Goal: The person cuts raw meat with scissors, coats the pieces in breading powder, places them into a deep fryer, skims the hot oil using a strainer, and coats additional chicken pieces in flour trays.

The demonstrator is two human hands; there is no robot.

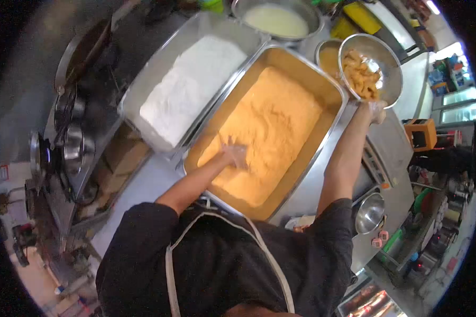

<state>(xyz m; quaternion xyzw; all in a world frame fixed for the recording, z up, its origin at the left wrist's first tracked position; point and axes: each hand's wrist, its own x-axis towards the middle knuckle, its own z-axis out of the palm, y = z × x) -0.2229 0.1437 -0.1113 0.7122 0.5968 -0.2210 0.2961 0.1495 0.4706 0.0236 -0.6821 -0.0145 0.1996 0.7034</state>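
Observation:
My left hand (pixel 235 154) rests in the orange breading powder (pixel 272 116), fingers spread and partly blurred, with nothing visible in it. A deep rectangular metal pan (pixel 314 87) holds this powder. At the upper right, my right hand (pixel 375 110) grips the near rim of a round metal bowl (pixel 390 71). The bowl is tilted toward me and contains several battered pieces (pixel 360 73), which look like raw meat. Both hands seem to wear thin clear gloves.
Left of the pan stands a clear tub (pixel 135 100) of white powder (pixel 195 79). Behind are a metal bowl of pale liquid (pixel 277 22) and another bowl (pixel 325 57) partly under the held one. An empty metal bowl (pixel 370 214) lies to the right; a wok (pixel 82 53) is far left.

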